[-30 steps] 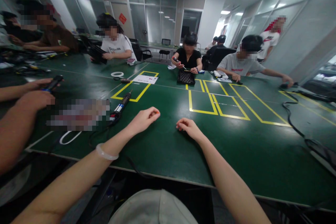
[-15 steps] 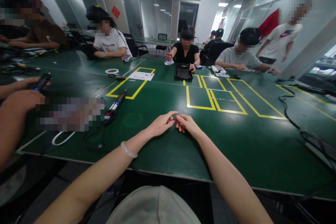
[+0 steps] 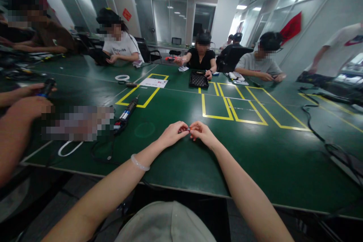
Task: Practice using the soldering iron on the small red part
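Observation:
My left hand (image 3: 172, 134) and my right hand (image 3: 202, 133) meet fingertip to fingertip just above the green table (image 3: 198, 159). Both are pinched on a tiny dark part (image 3: 188, 129) held between them; it is too small to name. A pale bangle (image 3: 139, 163) circles my left wrist. An electric screwdriver (image 3: 126, 114) with a black cable lies on the table to the left of my left hand, untouched.
Yellow tape rectangles (image 3: 227, 106) mark the table beyond my hands. A black tray (image 3: 198, 79) sits in front of a person in black. A neighbour's arms (image 3: 19, 121) work at the left. Black cables (image 3: 326, 136) run along the right side. Several people sit around the table.
My hands were apart a second ago; they have come together at the middle and now pinch a small part between the fingertips. A standing person at the right has walked further right.

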